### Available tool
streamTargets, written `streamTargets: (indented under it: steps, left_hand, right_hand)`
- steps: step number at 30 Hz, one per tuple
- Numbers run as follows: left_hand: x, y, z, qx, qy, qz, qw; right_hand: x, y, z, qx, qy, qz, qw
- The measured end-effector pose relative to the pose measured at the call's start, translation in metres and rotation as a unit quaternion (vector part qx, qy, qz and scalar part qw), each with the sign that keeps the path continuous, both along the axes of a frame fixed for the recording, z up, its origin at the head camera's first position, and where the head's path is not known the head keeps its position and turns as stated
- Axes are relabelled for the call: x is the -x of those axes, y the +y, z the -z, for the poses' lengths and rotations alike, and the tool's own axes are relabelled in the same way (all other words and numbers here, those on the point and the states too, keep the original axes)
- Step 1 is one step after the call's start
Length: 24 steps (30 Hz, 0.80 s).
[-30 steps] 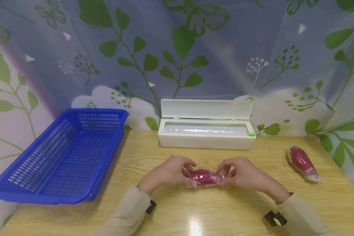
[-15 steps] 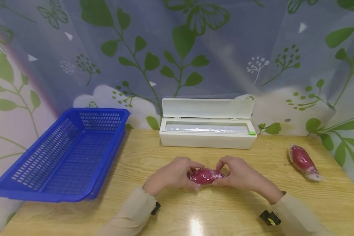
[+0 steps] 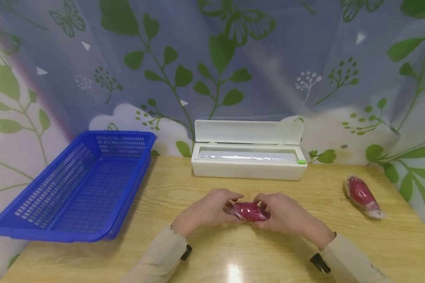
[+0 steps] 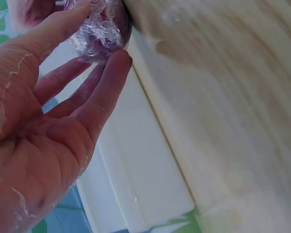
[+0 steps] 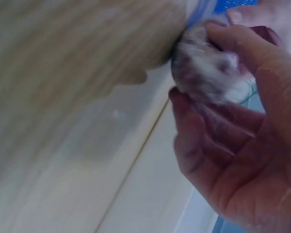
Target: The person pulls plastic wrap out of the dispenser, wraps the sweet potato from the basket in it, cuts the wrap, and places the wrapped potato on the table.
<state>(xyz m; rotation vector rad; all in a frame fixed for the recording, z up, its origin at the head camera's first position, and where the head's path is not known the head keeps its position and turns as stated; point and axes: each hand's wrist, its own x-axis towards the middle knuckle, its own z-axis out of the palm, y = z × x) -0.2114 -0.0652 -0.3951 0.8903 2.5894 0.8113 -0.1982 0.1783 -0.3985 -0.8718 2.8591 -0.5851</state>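
A glossy purple-red, oblong vegetable (image 3: 249, 211) in clear cling film lies across the table in front of the person; its exact kind is unclear. My left hand (image 3: 209, 209) grips its left end between thumb and fingers, the crumpled film (image 4: 101, 36) showing there in the left wrist view. At the other end, my right hand (image 3: 287, 215) pinches the film-covered tip (image 5: 199, 68), thumb on the near side and fingers behind. The fingers hide both ends in the head view. Another wrapped vegetable (image 3: 363, 196) of the same colour lies untouched at the right.
Behind the hands stands a white cling film dispenser (image 3: 248, 169), lid raised, with a film roll (image 3: 248, 155) inside. A blue perforated basket (image 3: 132, 192) sits on the left of the wooden table (image 3: 269, 255). Patterned cloth (image 3: 269, 78) hangs along the back.
Both hands have closed in on the wrapped vegetable. The left has shifted slightly right, and the right has come inward over the film at its end, which showed more before.
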Motion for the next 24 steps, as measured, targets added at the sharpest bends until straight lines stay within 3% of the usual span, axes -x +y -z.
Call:
streamTargets:
  steps: [4, 7, 9, 11, 13, 16, 18, 21, 24]
  left_hand:
    - [-0.006, -0.016, -0.005, -0.022, -0.007, -0.045, 0.9987]
    - [-0.017, -0.032, -0.009, -0.026, 0.046, -0.078, 0.9956]
    - [-0.025, -0.041, -0.008, -0.018, 0.109, -0.092, 0.9897]
    - [-0.032, -0.05, -0.007, -0.009, 0.184, -0.101, 0.9777]
    - [-0.038, -0.057, -0.005, -0.011, 0.254, -0.109, 0.9609]
    - [-0.044, -0.065, -0.005, -0.021, 0.329, -0.119, 0.9366]
    - [-0.048, -0.069, -0.005, -0.028, 0.354, -0.124, 0.9264]
    - [-0.052, -0.074, -0.005, -0.024, 0.373, -0.135, 0.9178]
    - [-0.057, -0.077, -0.004, -0.02, 0.375, -0.149, 0.9145]
  right_hand:
    - [-0.004, 0.019, 0.0, 0.02, -0.026, 0.078, 0.9964]
    - [-0.007, 0.047, -0.001, 0.032, -0.031, 0.133, 0.9901]
    - [-0.009, 0.068, -0.001, 0.033, -0.024, 0.161, 0.9861]
    - [-0.012, 0.089, 0.0, 0.029, -0.009, 0.186, 0.9821]
    - [-0.013, 0.107, 0.0, 0.022, 0.0, 0.211, 0.9772]
    - [-0.013, 0.126, 0.001, 0.013, 0.006, 0.248, 0.9687]
    - [-0.01, 0.134, 0.002, 0.011, 0.009, 0.272, 0.9622]
    - [-0.004, 0.142, 0.004, 0.007, 0.033, 0.296, 0.9547]
    - [0.004, 0.146, 0.006, -0.003, 0.058, 0.31, 0.949]
